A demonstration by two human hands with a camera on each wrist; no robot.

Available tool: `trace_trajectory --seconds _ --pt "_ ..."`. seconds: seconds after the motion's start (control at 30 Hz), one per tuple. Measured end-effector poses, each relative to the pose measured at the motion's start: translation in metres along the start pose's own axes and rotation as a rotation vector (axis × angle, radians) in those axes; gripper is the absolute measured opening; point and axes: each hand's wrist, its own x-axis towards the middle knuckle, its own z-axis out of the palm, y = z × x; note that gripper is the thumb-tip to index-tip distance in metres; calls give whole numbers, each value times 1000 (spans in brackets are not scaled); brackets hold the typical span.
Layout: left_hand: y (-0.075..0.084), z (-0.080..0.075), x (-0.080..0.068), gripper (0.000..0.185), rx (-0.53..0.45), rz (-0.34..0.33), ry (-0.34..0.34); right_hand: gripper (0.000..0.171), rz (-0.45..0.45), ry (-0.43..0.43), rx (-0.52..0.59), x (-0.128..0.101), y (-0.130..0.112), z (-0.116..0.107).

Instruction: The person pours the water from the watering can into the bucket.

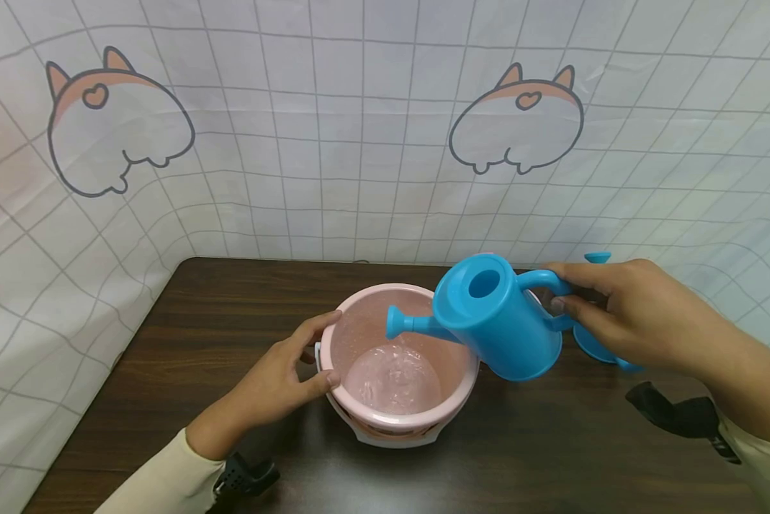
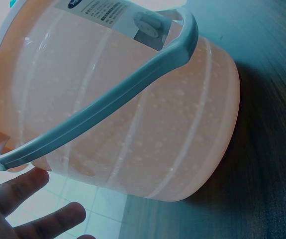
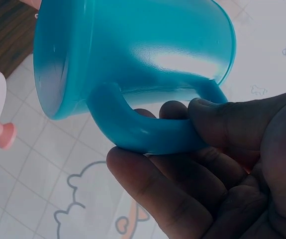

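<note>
1. I count one pink bucket (image 1: pixel 401 422) and two blue watering cans: the held can (image 1: pixel 507 335) and the rear can (image 1: pixel 591 346).
2. The round, glossy bucket stands mid-worktop (image 1: pixel 224 328), rippled clear water (image 1: pixel 394 382) inside.
3. I see the right hand (image 1: pixel 642 314) pinching the held can's curved handle between thumb and fingers; its smooth body tilts, spout above the bucket.
4. The left hand (image 1: pixel 276 382) touches the bucket's left rim, fingers spread.
5. The rear can, partly hidden, sits beyond the right hand, toward the worktop's far edge.
6. Dark wood grain runs between bucket and left edge; a grid-patterned sheet (image 1: pixel 359 143) hangs behind the far edge.
</note>
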Motion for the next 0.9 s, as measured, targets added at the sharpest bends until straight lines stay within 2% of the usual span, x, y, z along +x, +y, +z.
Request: trace_trajectory --seconds 0.43,0.9 --pt "0 0 0 76 -2 -1 0 45 -28 -11 -20 0 1 0" --pt "0 0 0 76 -7 -7 -6 45 -16 -8 -8 1 0 0"
